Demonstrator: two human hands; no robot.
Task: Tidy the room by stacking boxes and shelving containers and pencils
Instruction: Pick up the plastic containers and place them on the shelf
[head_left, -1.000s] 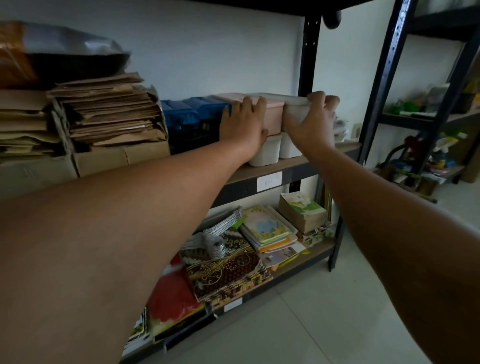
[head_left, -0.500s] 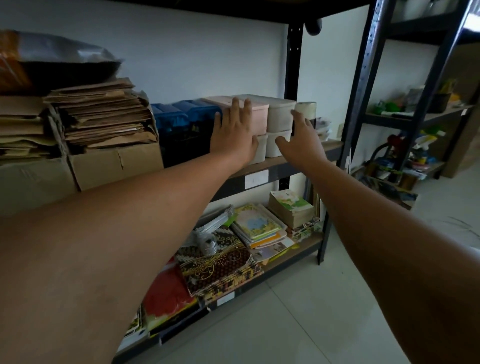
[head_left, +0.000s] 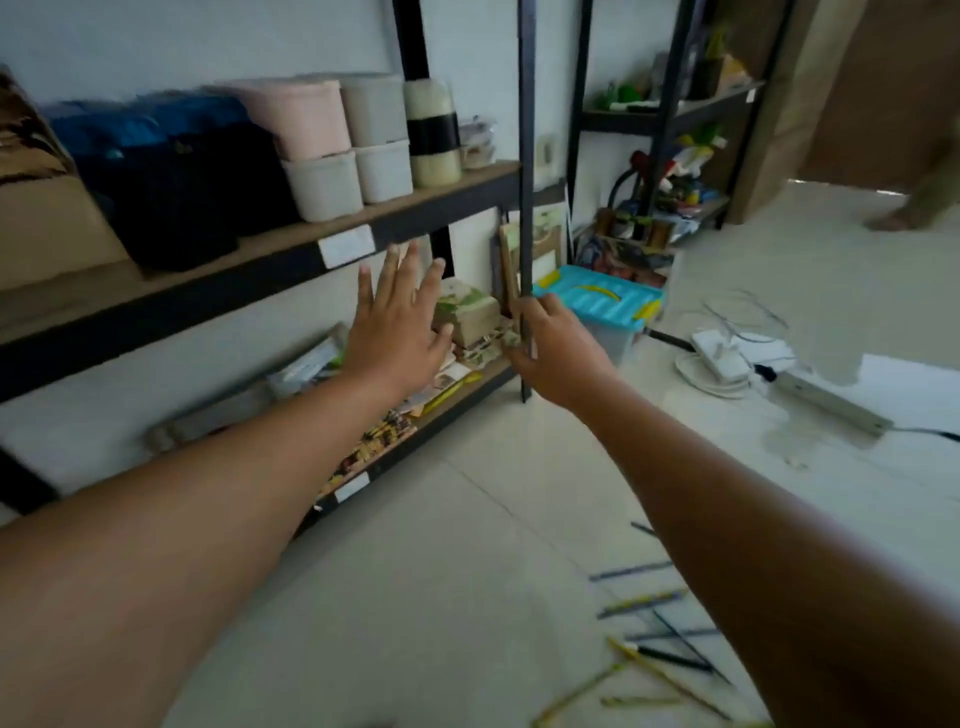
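A pale pink lidded plastic container (head_left: 306, 117) sits on the wooden shelf board (head_left: 457, 182) of a black metal rack, stacked on a white plastic tub (head_left: 324, 184); just beside it a grey lidded container (head_left: 375, 106) rests on a second white tub (head_left: 385, 169), with a cream cylindrical canister banded in black (head_left: 432, 132) to their right and dark blue boxes (head_left: 156, 156) to their left. Below the shelf, the left hand (head_left: 397, 332) hangs in the air with straight, spread fingers, holding nothing. The right hand (head_left: 558, 348) is beside the rack's black upright post (head_left: 526, 208), fingers loosely curled; whether it touches the post cannot be told. Loose pencils (head_left: 660, 644) lie scattered on the pale tiled floor (head_left: 467, 571), and a turquoise-lidded clear plastic bin (head_left: 605, 306) stands near the post.
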